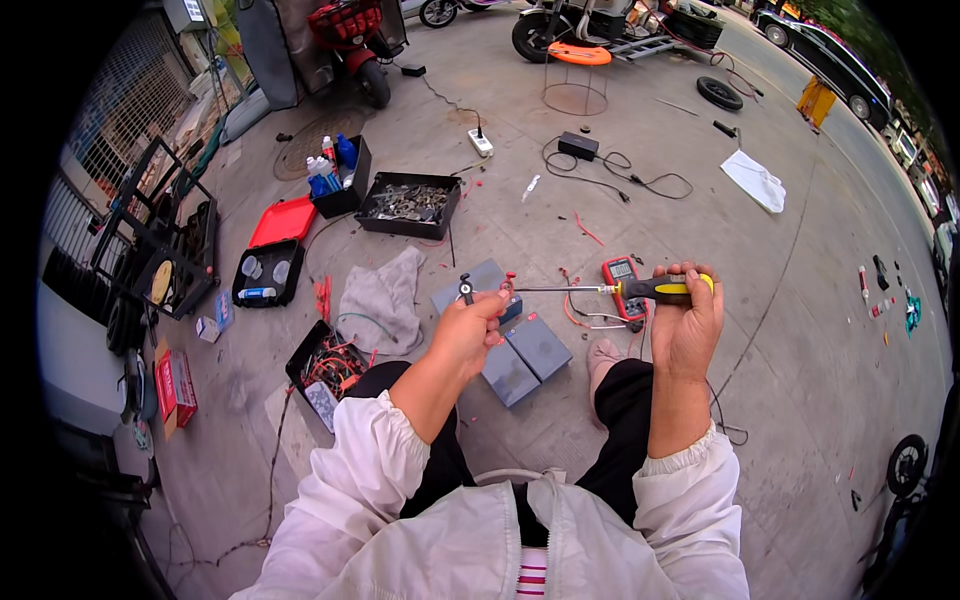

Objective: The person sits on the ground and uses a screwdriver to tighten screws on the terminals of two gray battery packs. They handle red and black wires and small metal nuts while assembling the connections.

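Observation:
My right hand (686,325) is closed around the black and yellow handle of a screwdriver (672,289). Its long shaft points left, level, with the tip at the fingers of my left hand (468,330). That hand pinches a small fitting with a black ringed end (466,289) and a red end (509,282); the fingers hide its middle, and whether the tip sits in a screw I cannot tell. Below, several grey block-shaped batteries (540,348) rest on the ground between my feet. A red multimeter (622,272) with a lit screen lies beyond the screwdriver handle.
Left of the batteries are a grey cloth (385,300) and a black bin of red wires (330,358). Farther off stand a tray of small metal parts (408,204), a box of bottles (345,178) and an open red-lidded case (270,265). A black charger (578,146) trails cables.

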Demonstrator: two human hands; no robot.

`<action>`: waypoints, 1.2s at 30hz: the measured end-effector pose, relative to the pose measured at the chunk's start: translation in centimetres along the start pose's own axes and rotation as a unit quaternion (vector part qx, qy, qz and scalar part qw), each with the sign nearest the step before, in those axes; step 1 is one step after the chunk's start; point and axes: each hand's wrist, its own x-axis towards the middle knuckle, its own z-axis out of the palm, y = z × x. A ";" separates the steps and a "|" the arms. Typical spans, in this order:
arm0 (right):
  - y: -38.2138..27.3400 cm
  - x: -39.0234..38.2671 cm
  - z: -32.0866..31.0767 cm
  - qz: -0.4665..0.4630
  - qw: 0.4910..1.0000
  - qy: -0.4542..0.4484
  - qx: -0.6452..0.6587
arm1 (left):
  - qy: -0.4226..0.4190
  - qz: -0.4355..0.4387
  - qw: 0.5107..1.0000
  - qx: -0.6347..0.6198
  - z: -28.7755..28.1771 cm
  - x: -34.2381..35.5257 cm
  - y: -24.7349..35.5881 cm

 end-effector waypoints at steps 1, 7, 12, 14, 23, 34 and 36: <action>-0.2 0.2 -0.5 0.005 1.000 0.012 0.027 | 0.009 0.004 1.000 -0.005 0.0 0.0 0.0; -0.5 0.2 -0.8 -0.006 0.999 -0.008 0.049 | 0.035 0.017 0.999 -0.027 -0.2 0.3 -0.1; -0.6 0.2 -1.0 -0.009 0.998 -0.025 0.051 | 0.031 0.018 0.999 -0.016 0.3 -0.1 0.0; -0.7 0.3 -1.0 -0.011 0.998 -0.028 0.054 | 0.032 0.019 0.999 -0.016 0.4 -0.1 0.0; -0.6 0.2 -0.9 -0.002 0.998 -0.029 0.056 | 0.038 0.021 0.999 -0.004 0.7 -0.1 -0.3; -0.7 -1.0 0.5 -0.047 0.993 -0.101 -0.042 | 0.048 0.057 0.997 0.017 0.4 0.3 -0.7; -0.6 -1.3 0.6 -0.065 0.983 -0.125 -0.117 | 0.073 0.070 0.995 0.015 0.1 0.8 -0.9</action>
